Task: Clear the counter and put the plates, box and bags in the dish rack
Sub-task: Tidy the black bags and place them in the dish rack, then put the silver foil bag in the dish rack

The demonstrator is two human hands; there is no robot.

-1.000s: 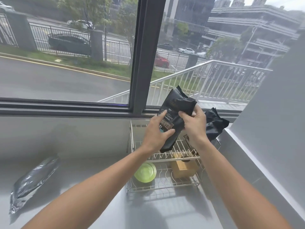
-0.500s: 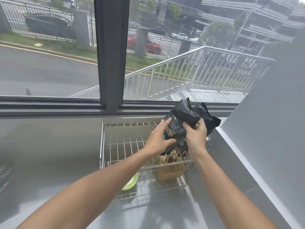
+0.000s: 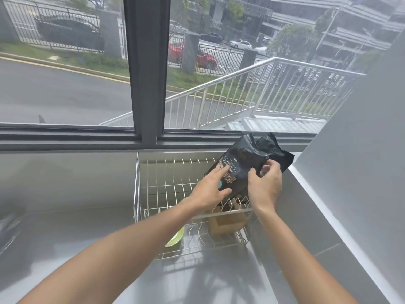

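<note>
A black printed bag (image 3: 237, 170) leans tilted on the upper tier of the white wire dish rack (image 3: 166, 187). My left hand (image 3: 210, 189) lies flat on its front, and my right hand (image 3: 266, 186) pinches its right edge. Behind it a second black bag (image 3: 278, 153) stands at the rack's far right. On the lower tier sits a brown cardboard box (image 3: 226, 220), and a green plate (image 3: 176, 238) is half hidden by my left forearm.
The rack stands on a grey counter (image 3: 197, 277) below a window with a dark frame (image 3: 146, 69). A grey wall (image 3: 361, 172) runs close along the right. A silvery bag (image 3: 8, 229) lies blurred at the counter's left edge.
Both hands have lowered the printed black bag from above the rack onto its upper tier beside the other black bag. The view has shifted right, pushing the silvery bag to the frame edge.
</note>
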